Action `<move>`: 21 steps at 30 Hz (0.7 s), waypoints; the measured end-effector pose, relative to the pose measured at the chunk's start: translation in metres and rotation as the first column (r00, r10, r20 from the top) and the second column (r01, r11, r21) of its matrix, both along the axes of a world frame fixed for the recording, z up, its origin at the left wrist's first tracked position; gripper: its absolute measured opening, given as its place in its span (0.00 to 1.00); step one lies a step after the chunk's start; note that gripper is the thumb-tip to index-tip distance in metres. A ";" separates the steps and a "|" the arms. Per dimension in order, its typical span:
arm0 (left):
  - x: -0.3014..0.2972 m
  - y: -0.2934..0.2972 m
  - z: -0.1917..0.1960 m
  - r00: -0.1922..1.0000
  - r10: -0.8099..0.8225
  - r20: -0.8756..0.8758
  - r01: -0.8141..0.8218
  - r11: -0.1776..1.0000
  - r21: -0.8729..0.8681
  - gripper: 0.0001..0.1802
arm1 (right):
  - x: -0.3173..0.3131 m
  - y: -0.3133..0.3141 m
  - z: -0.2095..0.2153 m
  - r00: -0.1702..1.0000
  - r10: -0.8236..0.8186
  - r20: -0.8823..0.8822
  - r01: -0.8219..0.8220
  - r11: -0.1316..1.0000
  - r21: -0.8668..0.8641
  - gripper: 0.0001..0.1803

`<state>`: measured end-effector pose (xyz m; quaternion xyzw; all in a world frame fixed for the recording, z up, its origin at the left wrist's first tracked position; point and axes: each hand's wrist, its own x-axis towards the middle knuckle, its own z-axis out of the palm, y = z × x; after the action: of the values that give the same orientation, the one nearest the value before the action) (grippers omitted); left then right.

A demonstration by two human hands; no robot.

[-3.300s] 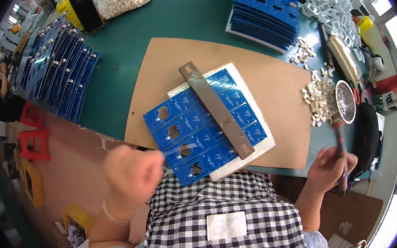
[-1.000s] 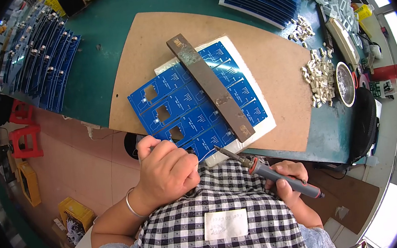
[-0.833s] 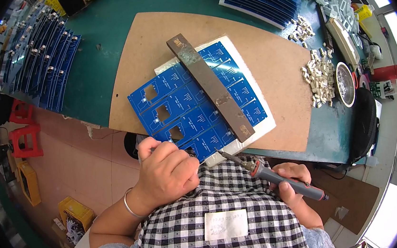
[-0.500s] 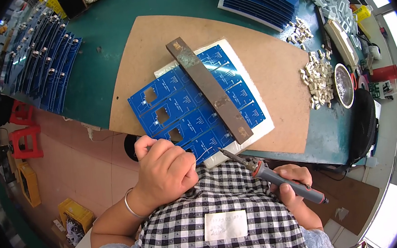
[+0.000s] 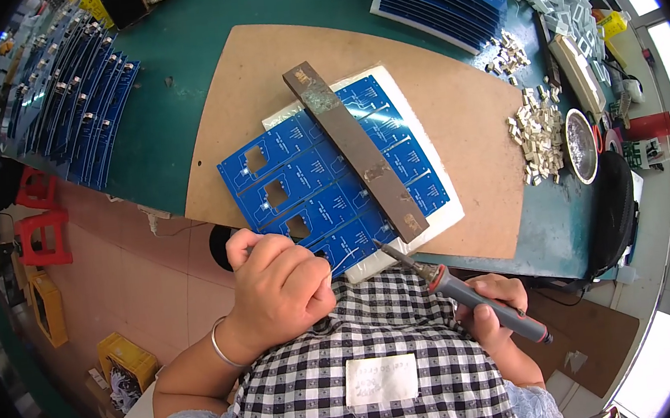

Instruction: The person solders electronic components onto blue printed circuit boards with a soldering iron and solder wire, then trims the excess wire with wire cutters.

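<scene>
A blue circuit board panel (image 5: 311,175) with square cutouts lies on a white foam pad (image 5: 439,187). A brown metal bar (image 5: 358,154) rests diagonally across the panel. My left hand (image 5: 282,283) is closed at the panel's near left corner, pinching a thin solder wire (image 5: 345,258) that reaches over the near edge of the board. My right hand (image 5: 494,306) grips a grey soldering iron (image 5: 481,300) with a red ring. Its tip is at the board's near edge, beside the bar's lower end; whether it touches the board I cannot tell.
Under the pad is a brown board (image 5: 472,123) on a green table (image 5: 158,89). Blue circuit boards stand in a row (image 5: 75,105) at left and in a stack (image 5: 436,6) at the back. Small pale components (image 5: 537,133) and a metal bowl (image 5: 581,145) are at right.
The soldering iron's tip has shifted slightly away from me and to the right, toward the bar's lower end. My left hand and the solder wire have hardly moved.
</scene>
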<state>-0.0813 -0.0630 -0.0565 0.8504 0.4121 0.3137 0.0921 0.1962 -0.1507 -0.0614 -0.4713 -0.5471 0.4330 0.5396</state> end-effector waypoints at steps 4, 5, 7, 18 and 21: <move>0.006 0.001 0.002 1.000 0.023 0.013 -0.023 0.999 0.025 0.09 | -0.001 0.001 -0.004 0.999 -0.021 0.027 0.020 0.998 0.064 0.20; 0.007 0.000 0.001 1.000 0.018 0.005 -0.018 1.000 0.021 0.09 | -0.003 0.001 -0.004 0.999 -0.024 0.024 0.022 0.998 0.061 0.19; 0.008 0.001 0.000 1.000 0.013 -0.003 -0.013 1.000 0.021 0.09 | -0.005 0.002 -0.003 0.998 -0.051 0.039 0.049 0.998 0.037 0.20; 0.012 0.003 -0.001 1.000 0.008 -0.024 -0.008 1.000 0.006 0.09 | -0.003 0.006 -0.006 0.999 -0.003 0.052 0.002 1.000 0.018 0.19; 0.013 0.004 -0.001 0.999 0.015 -0.028 -0.015 1.000 0.001 0.09 | -0.003 0.009 -0.006 1.000 0.001 0.017 -0.002 1.000 0.029 0.14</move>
<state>-0.0685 -0.0585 -0.0574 0.8518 0.4195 0.3026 0.0834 0.1931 -0.1418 -0.0674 -0.4667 -0.5582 0.4213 0.5414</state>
